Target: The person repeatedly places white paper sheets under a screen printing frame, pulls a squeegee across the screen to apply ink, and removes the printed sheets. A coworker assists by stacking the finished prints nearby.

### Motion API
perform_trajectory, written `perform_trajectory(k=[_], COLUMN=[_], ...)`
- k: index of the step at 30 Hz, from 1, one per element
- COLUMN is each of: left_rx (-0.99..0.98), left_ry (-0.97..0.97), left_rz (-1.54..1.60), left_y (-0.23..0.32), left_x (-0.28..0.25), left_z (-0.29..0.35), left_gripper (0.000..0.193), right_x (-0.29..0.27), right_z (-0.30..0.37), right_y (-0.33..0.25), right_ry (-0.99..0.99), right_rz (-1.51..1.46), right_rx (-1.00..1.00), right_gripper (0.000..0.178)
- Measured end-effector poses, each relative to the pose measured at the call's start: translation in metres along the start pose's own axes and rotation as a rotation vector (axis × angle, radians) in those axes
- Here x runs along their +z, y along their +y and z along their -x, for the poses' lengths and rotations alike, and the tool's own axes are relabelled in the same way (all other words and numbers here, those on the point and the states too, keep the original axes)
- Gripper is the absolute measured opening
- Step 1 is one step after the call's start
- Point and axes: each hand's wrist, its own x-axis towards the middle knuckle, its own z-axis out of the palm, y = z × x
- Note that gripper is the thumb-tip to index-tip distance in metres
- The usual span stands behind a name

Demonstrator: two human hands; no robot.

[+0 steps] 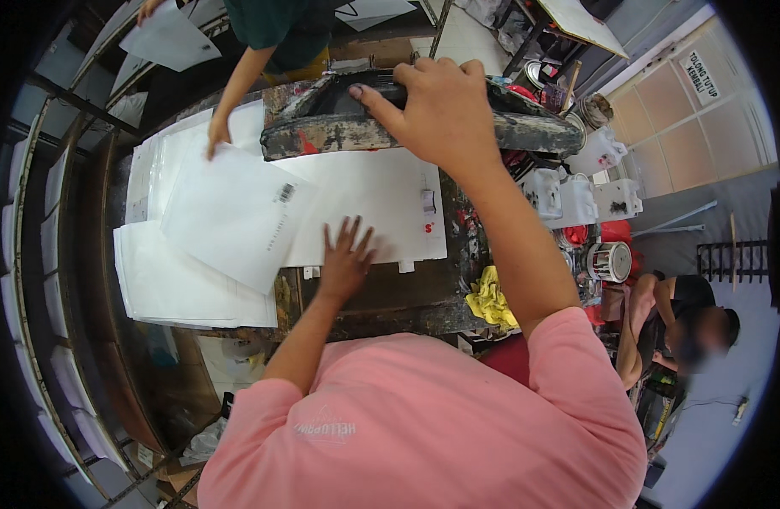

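My right hand (445,110) grips the near bar of a paint-stained wooden screen-printing frame (348,136), fingers over the top and thumb out to the left. The frame is tilted up above the table. My left hand (348,259) is open, its fingers spread over the near edge of a white sheet (364,191) that lies beneath the frame; motion blurs the fingertips. This sheet bears small red and dark marks at its right end. To the left, a co-worker's hand (220,134) holds another white sheet (229,212) with dark print, slanting over the stack.
White sheets (169,288) are stacked at the table's left. A yellow cloth (490,299) lies at the near right edge. Paint cans (610,261) and white plastic containers (543,191) crowd the right side. A rack (68,297) stands far left; another person (661,327) sits at right.
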Motion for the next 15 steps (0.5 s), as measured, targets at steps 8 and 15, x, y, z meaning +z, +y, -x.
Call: perform_trajectory(k=[8, 15], left_rx=[-0.189, -0.154], left_ry=[-0.177, -0.169], left_rz=[0.029, 0.022], left_y=[0.024, 0.019], left_x=[0.052, 0.052], left_z=[0.011, 0.014], left_gripper=[0.065, 0.069], right_x=[-0.003, -0.003], right_z=[-0.011, -0.009], right_y=[0.003, -0.001], right_ry=[-0.049, -0.027], right_rz=[-0.048, -0.043], right_rx=[0.048, 0.039], right_gripper=[0.066, 0.068])
